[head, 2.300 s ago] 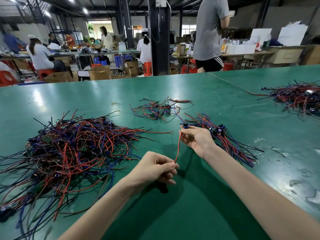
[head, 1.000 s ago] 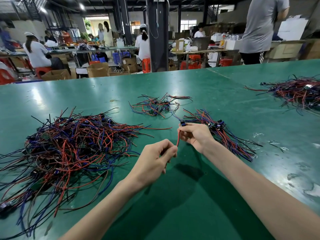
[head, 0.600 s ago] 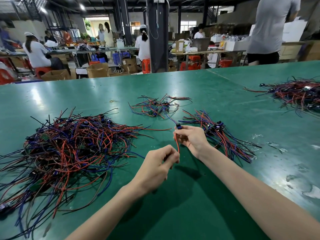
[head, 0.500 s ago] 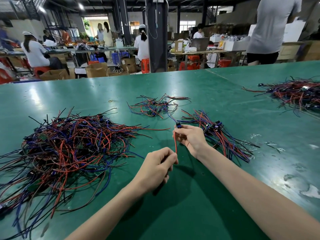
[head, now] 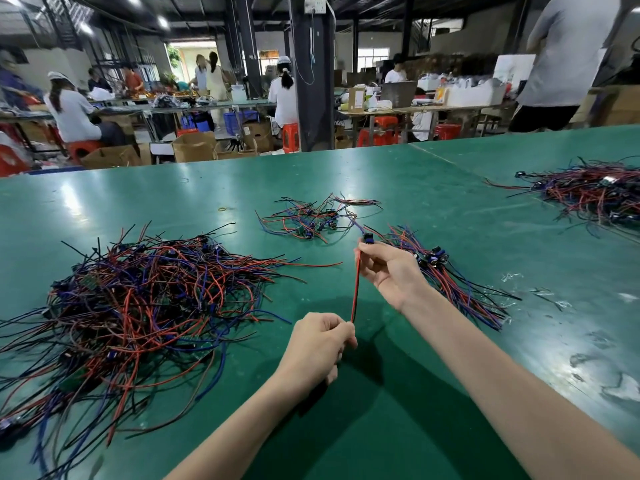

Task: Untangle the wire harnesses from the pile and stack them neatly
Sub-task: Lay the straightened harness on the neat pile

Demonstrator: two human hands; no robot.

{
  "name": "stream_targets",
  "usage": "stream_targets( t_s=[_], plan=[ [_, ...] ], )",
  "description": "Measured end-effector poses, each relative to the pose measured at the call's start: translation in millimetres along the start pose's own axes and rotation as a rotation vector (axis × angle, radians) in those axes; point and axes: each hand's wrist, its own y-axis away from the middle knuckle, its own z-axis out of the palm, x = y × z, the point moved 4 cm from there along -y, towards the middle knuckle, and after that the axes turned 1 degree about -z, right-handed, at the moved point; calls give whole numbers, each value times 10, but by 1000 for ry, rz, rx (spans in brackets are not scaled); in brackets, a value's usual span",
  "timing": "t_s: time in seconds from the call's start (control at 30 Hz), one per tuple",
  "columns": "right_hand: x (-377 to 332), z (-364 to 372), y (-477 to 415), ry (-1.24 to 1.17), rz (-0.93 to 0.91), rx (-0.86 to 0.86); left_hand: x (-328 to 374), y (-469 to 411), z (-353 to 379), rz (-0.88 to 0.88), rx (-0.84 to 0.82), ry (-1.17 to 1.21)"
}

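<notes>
A single wire harness (head: 355, 289) of red and dark wires is stretched straight between both hands above the green table (head: 415, 188). My right hand (head: 388, 268) pinches its upper end just below the small blue connector. My left hand (head: 320, 342) pinches its lower end. A big tangled pile of red, blue and black harnesses (head: 138, 306) lies to the left. Just right of my right hand lies a neat stack of harnesses (head: 446, 282), partly hidden by my forearm. A small loose cluster (head: 311, 220) sits behind the hands.
Another tangled pile (head: 595, 192) lies at the far right of the table. A rubber band (head: 223, 209) and scraps of clear tape (head: 512, 276) lie on the surface. People work at benches beyond the far edge; a person in grey (head: 568, 57) stands at the back right.
My left hand has slid down the harness toward me, pulling the wires straight and taut. My right hand has kept its grip near the connector and lifted slightly.
</notes>
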Motion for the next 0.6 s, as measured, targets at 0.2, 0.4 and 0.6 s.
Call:
stream_targets(
  t_s=[0.2, 0.4, 0.6],
  plan=[
    [-580, 86, 41, 239, -255, 46, 52, 40, 28, 55, -47, 137],
    [-1068, -536, -116, 1157, -295, 342, 66, 45, 29, 72, -90, 111],
    [-906, -648, -170, 1631, -400, 388, 46, 28, 20, 76, -83, 95]
  ],
)
